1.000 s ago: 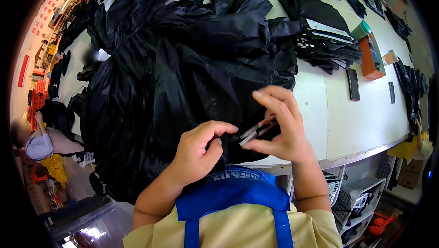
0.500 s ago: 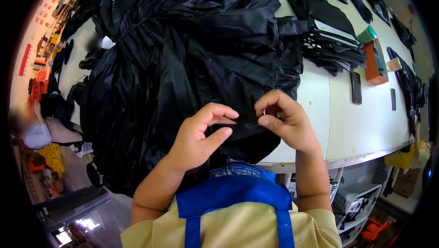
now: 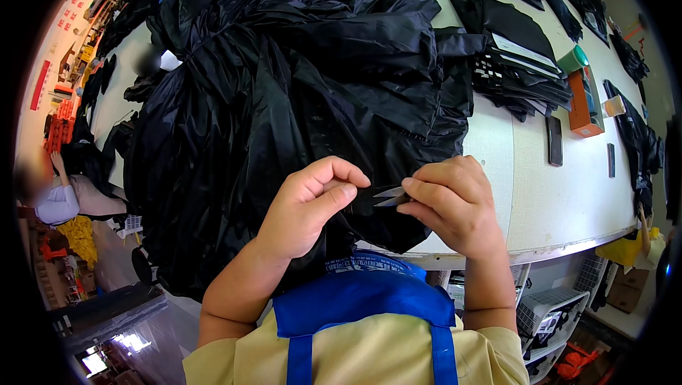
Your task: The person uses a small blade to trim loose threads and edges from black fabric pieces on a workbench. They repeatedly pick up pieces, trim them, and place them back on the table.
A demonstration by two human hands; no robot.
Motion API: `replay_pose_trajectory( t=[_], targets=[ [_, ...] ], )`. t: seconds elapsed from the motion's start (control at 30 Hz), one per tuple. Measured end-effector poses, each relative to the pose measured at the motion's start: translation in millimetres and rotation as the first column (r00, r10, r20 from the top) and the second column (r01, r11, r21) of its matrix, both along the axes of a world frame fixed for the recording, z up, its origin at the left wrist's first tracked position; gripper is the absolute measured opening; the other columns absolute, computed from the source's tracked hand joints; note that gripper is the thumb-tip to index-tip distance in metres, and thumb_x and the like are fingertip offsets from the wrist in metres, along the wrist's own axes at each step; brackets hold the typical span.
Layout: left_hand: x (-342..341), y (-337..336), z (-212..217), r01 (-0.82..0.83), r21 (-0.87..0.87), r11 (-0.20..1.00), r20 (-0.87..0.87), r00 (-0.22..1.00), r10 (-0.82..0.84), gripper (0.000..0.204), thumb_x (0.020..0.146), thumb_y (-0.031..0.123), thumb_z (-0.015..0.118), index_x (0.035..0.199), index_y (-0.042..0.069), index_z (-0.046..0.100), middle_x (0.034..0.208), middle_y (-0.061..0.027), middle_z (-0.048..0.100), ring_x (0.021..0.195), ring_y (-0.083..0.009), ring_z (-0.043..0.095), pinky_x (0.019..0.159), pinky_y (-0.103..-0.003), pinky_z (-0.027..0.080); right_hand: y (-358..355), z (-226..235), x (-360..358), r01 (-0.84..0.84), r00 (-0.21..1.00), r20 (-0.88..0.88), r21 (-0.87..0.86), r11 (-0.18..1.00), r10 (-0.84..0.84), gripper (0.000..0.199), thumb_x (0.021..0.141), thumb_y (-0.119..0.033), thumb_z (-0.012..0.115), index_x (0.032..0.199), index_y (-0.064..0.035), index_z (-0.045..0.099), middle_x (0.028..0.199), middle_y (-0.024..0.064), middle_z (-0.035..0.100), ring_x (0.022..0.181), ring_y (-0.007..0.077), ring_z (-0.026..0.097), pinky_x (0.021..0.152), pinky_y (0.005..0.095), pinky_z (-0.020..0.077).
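Note:
A large heap of shiny black garment fabric (image 3: 234, 115) covers the table in front of me and hangs over its near edge. My left hand (image 3: 302, 207) is closed, thumb and forefinger pinching a bit of the black fabric. Just to its right, my right hand (image 3: 455, 204) grips small metal thread snips (image 3: 389, 195). Their two pointed blades stand slightly apart and point left toward the pinched spot. Most of the snips' body is hidden inside my right fingers.
On the white table (image 3: 540, 204), a stack of black cut pieces (image 3: 515, 58) lies at the right. Beyond it are an orange box (image 3: 587, 111), a green-topped container (image 3: 572, 58) and a dark phone (image 3: 554, 141). White baskets (image 3: 547, 307) stand below. Other people work at both sides.
The blades of the snips now show in my right hand, pointing at my left fingertips. My right hand has turned and lowered slightly; my left still pinches the fabric.

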State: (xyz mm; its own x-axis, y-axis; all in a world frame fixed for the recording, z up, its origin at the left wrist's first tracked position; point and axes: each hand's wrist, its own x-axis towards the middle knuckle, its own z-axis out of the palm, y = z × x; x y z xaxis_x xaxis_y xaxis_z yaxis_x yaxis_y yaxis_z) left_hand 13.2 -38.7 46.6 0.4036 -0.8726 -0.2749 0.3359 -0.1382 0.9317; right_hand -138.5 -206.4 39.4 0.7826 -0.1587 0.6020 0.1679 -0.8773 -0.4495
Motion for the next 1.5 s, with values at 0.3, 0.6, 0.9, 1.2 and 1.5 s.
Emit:
replay_pose_trajectory(
  t=[0.3,0.6,0.9,1.2,1.5],
  targets=[
    [-1.7,0.4,-1.9,0.018,-0.034,0.999,-0.073,0.997,-0.021,0.014,0.093,0.006,0.049,0.106,0.001,0.052,0.092,-0.0033,0.063,0.084,-0.0043,0.055,0.078,-0.019,0.042,4.3,-12.4,5.2,-0.027,0.997,0.076,0.112,0.993,0.019,0.029,0.059,-0.014,0.078,0.084,-0.0074,0.066,0.082,0.0010,0.062,0.068,0.0182,0.056,0.059,0.0302,0.0380],
    [-1.8,-2.8,3.6,0.076,-0.011,0.997,-0.041,0.996,-0.076,0.018,0.095,0.005,0.043,0.112,0.001,0.047,0.097,-0.0085,0.064,0.090,-0.0082,0.058,0.084,-0.023,0.043,11.2,2.8,6.5,-0.009,1.000,0.025,0.001,1.000,0.009,0.028,0.060,-0.015,0.076,0.086,-0.0083,0.066,0.084,0.0002,0.061,0.069,0.0168,0.055,0.061,0.0298,0.0385],
    [-4.2,-5.5,2.3,0.076,0.008,0.997,-0.043,0.996,-0.076,0.019,0.095,0.004,0.043,0.113,0.001,0.045,0.096,-0.0093,0.064,0.089,-0.0083,0.058,0.081,-0.022,0.044,10.6,-5.0,7.6,-0.033,0.999,0.004,0.095,0.995,0.033,0.030,0.060,-0.015,0.077,0.087,-0.0081,0.067,0.084,0.0008,0.060,0.069,0.0175,0.055,0.061,0.0306,0.0383],
    [-4.6,-7.9,3.1,0.077,0.021,0.997,-0.102,0.992,-0.074,0.019,0.094,0.004,0.043,0.114,0.002,0.045,0.098,-0.0099,0.063,0.090,-0.0089,0.058,0.082,-0.022,0.043,16.7,-9.2,7.9,-0.023,0.997,0.071,0.023,0.999,0.021,0.027,0.061,-0.014,0.078,0.084,-0.0075,0.066,0.084,0.0013,0.061,0.070,0.0172,0.056,0.062,0.0296,0.0401],
    [-1.2,-4.2,-0.6,0.048,0.009,0.999,-0.174,0.984,-0.046,0.021,0.093,0.005,0.046,0.114,0.003,0.046,0.099,-0.0108,0.064,0.092,-0.0098,0.058,0.086,-0.024,0.042,9.8,-23.4,-15.4,0.121,0.982,0.094,0.336,0.934,-0.161,0.030,0.058,-0.009,0.081,0.083,-0.0045,0.066,0.082,0.0052,0.062,0.072,0.0195,0.059,0.062,0.0292,0.0448]
  ],
)
